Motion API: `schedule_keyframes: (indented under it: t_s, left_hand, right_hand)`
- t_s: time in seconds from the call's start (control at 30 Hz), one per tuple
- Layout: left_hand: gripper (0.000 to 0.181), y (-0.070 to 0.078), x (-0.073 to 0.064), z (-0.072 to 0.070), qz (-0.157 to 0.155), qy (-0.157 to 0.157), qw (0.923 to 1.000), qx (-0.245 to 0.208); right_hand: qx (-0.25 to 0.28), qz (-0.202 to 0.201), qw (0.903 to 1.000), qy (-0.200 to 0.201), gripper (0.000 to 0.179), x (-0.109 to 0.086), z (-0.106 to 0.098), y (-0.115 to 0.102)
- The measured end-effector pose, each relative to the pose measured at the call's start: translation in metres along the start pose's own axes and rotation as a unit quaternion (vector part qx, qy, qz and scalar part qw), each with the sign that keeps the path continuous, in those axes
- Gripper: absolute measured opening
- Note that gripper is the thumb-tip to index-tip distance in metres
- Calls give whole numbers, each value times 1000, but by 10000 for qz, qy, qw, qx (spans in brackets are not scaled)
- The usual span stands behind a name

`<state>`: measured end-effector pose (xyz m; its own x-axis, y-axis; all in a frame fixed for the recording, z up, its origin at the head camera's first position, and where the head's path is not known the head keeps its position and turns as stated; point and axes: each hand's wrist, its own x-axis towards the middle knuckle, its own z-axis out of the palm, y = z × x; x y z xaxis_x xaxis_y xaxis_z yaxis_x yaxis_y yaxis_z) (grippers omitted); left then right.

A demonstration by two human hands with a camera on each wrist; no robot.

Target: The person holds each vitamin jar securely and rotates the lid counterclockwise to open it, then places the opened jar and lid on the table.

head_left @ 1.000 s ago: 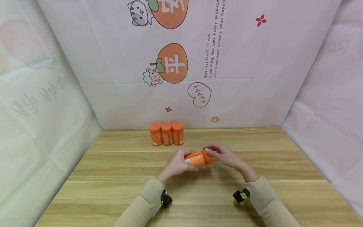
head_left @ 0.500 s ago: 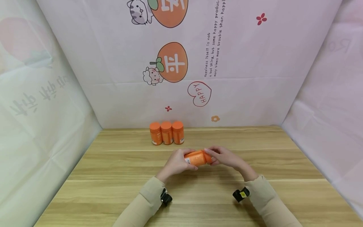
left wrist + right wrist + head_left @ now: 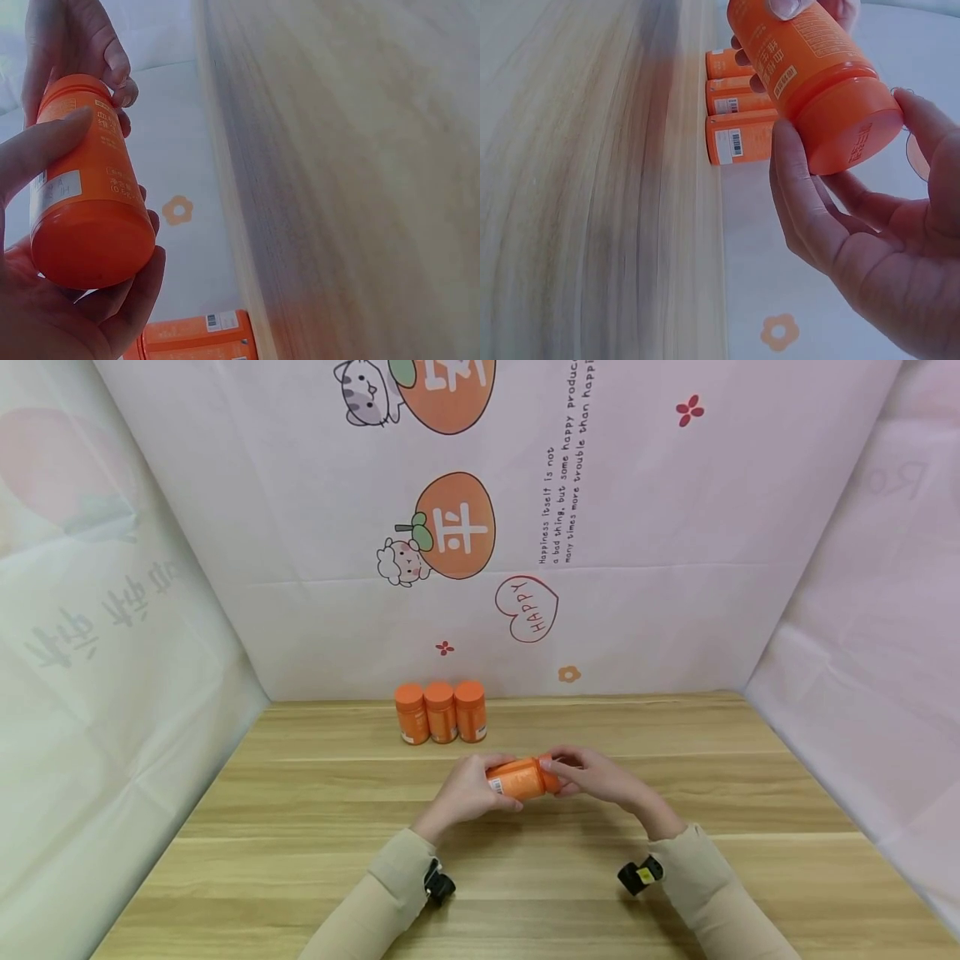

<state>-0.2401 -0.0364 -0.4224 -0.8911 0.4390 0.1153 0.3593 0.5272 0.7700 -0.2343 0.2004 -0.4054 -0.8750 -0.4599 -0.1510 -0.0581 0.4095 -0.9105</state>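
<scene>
An orange supplement bottle (image 3: 516,779) lies tilted on its side in the air over the wooden table, its cap end to the right. My left hand (image 3: 467,789) grips its body, thumb across the label and fingers curled underneath, as the left wrist view shows. At the other end my right hand (image 3: 600,777) holds the ribless orange cap (image 3: 855,126) between thumb and fingers. The cap sits on the bottle's neck, with raised lettering on its top. Part of the bottle's body is hidden behind my left fingers.
Three matching orange bottles (image 3: 441,714) stand upright in a row at the back of the wooden table (image 3: 315,827), near the printed white backdrop (image 3: 637,527). White sheets close off the left (image 3: 112,652) and right (image 3: 847,652) sides.
My right fingers have shifted round the cap, away from it slightly and back in a different hold. My left hand and the bottle stay almost in place.
</scene>
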Motion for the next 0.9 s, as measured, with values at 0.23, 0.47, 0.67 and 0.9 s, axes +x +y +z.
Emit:
schedule_keyframes:
  t_s: [0.23,0.47,0.67,0.9]
  left_hand:
    - [63,-3,1,1,-24,-2,10000,11]
    - [62,-3,1,1,9,-9,10000,-30]
    - [62,-3,0,0,15,-9,10000,-65]
    - [63,-4,1,0,24,-3,10000,-73]
  right_hand:
    - [-108,-258,9996,50,52,-1,0,-1]
    - [-317,-632,9975,37,48,-1,-1,2]
    - [-509,-935,9943,78,45,-1,-2,3]
    - [-646,-1243,9900,144,45,-1,-3,5]
